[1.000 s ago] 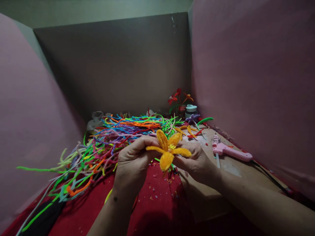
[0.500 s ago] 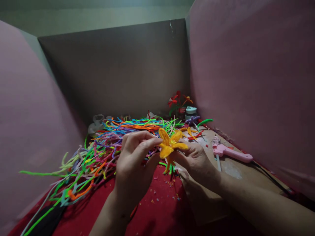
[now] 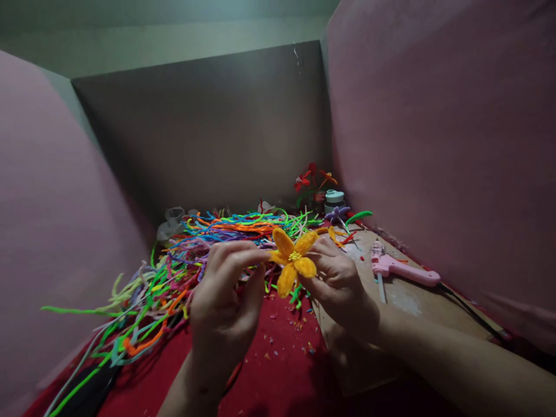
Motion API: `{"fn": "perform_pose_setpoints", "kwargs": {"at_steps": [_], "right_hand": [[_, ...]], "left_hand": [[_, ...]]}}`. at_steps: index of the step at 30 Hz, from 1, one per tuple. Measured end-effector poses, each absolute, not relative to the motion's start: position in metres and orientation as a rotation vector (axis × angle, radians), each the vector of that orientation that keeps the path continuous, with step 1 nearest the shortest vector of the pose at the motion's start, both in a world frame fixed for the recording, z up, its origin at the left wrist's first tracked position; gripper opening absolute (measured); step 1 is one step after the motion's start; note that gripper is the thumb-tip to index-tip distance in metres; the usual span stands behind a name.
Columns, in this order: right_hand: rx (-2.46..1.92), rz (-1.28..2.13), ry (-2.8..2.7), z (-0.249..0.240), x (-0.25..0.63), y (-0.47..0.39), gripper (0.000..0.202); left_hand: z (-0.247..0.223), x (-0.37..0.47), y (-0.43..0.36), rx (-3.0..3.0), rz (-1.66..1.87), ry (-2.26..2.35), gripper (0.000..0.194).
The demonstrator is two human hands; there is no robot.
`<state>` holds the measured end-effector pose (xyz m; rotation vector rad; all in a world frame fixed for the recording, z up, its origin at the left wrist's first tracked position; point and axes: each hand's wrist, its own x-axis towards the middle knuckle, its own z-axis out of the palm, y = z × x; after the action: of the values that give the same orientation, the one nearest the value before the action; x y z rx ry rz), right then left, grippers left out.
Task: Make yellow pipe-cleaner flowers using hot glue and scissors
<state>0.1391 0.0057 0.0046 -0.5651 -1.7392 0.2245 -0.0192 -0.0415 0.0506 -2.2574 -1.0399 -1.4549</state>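
A yellow-orange fuzzy flower (image 3: 285, 280) with five petals and a cluster of small yellow stamens is held up between my hands, its face toward me. My left hand (image 3: 228, 295) pinches the tip of its left petal between thumb and fingers. From the right, my right hand (image 3: 339, 284) is closed on the flower behind and below its petals; the exact grip point is hidden. Behind my left hand spreads a large pile of colourful pipe cleaners (image 3: 174, 278).
A pink glue gun (image 3: 402, 270) lies on a brown board (image 3: 417, 324) at the right, its cord trailing right. Further back are a purple flower (image 3: 337, 214), a lidded jar (image 3: 334, 197) and red flowers (image 3: 303, 181). Scraps dot the red cloth (image 3: 269, 376).
The flower has turned to face me more squarely. My left hand has shifted left and down, its fingers now on the left petal's tip. The view has tilted slightly.
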Motion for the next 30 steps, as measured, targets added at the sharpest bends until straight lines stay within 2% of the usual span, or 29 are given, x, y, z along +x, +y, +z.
{"fn": "perform_pose_setpoints", "kwargs": {"at_steps": [2,4,7,8,12,18,22,27,30], "right_hand": [[-0.566,0.096,-1.775,0.007,0.141,0.006,0.020],[-0.580,0.010,-1.799,0.008,0.142,0.005,0.020],[-0.626,-0.053,-1.832,0.008,0.142,0.003,0.021],[-0.646,-0.077,-1.839,0.007,0.142,0.002,0.022],[-0.670,-0.184,-1.811,0.007,0.141,-0.001,0.027],[-0.667,-0.153,-1.733,0.007,0.144,0.003,0.032],[-0.539,0.064,-1.742,0.010,0.149,0.009,0.027],[-0.383,0.368,-1.779,0.017,0.151,0.007,0.024],[-0.316,0.447,-1.799,0.020,0.150,0.004,0.022]], "left_hand": [[0.060,-0.017,-0.047,-2.287,-1.443,-1.106,0.020],[0.065,-0.012,-0.052,-2.252,-1.216,-1.040,0.020],[0.065,0.000,-0.056,-2.113,-0.865,-0.959,0.004],[0.063,0.004,-0.057,-2.062,-0.801,-0.953,0.007],[0.058,0.026,-0.056,-1.833,-0.753,-0.998,0.026],[0.061,0.051,-0.063,-1.871,-0.752,-1.160,0.022],[0.078,0.034,-0.075,-2.162,-0.950,-1.154,0.018],[0.101,0.001,-0.074,-2.013,-1.691,-1.527,0.006],[0.105,-0.002,-0.069,-2.206,-1.761,-1.481,0.004]]}}
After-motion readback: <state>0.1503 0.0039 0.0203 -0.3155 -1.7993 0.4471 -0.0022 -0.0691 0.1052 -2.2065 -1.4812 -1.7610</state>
